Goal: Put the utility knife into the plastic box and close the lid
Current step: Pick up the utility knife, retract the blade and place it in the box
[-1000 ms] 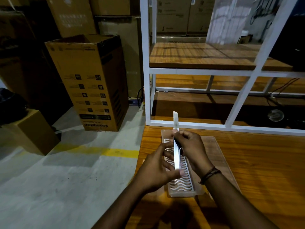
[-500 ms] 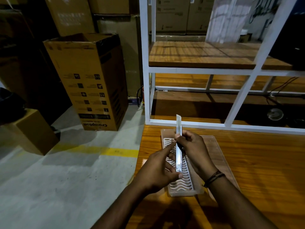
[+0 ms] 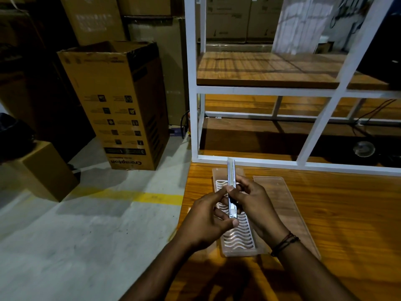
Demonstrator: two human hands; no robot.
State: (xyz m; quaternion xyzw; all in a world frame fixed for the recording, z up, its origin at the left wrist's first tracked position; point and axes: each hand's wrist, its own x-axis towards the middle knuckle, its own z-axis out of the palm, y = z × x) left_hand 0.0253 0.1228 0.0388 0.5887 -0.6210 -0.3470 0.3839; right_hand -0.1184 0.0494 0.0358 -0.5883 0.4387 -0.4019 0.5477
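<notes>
I hold a silver utility knife (image 3: 231,181) upright above the open plastic box (image 3: 239,249), its tip pointing away from me. My left hand (image 3: 206,220) grips the knife's lower end with thumb and fingers. My right hand (image 3: 255,203) pinches its middle from the right. The clear box lies lengthwise on the wooden table and has a white wavy insert (image 3: 238,237) inside. Its transparent lid (image 3: 288,209) lies flat, open to the right of the box.
The wooden table (image 3: 336,224) ends at its left edge close beside the box, with concrete floor below. A white metal shelf frame (image 3: 195,105) stands right behind the box. A tall cardboard carton (image 3: 117,105) and a smaller one (image 3: 41,168) stand on the floor at left.
The knife's protruding upper part looks shorter than before, and the knife has sunk slightly toward the box. Both hands stay on the knife, shifted a little to the right.
</notes>
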